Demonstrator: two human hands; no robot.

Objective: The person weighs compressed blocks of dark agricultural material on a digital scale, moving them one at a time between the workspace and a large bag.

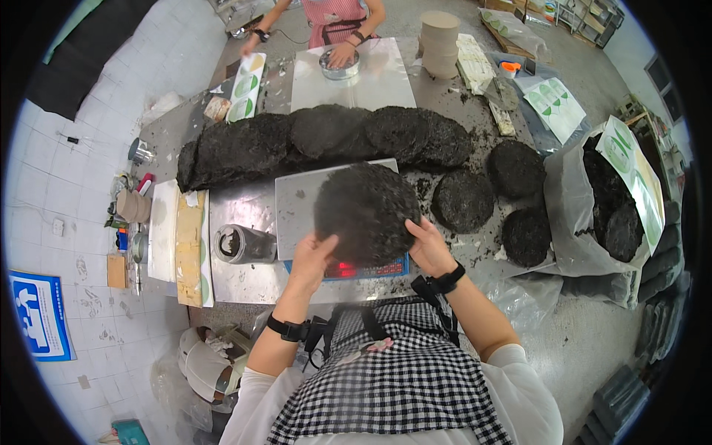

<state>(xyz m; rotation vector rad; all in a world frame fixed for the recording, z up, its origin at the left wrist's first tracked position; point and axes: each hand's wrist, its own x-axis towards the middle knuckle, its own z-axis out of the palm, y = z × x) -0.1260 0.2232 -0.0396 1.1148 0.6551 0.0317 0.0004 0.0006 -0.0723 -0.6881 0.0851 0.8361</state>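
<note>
A dark, round, flat cake of pressed crumbly material [367, 214] is held up before me, partly blurred. My left hand [314, 258] grips its lower left edge, thumb on the face towards me. On the opposite side my right hand [429, 245] holds the rim between thumb and fingers. Beneath the cake is a digital scale with a flat metal pan [295, 217]. Its blue front panel [403, 267] shows lit red digits, and the cake hides part of the pan. Whether the cake touches the pan, I cannot tell.
Behind the scale lies a long row of overlapping dark cakes [328, 130]. Loose cakes [463, 201] lie to the right beside an open plastic bag [573, 222]. A metal canister [253, 245] lies left. Across the table a person's hand [342, 54] rests on a round metal mould [340, 72].
</note>
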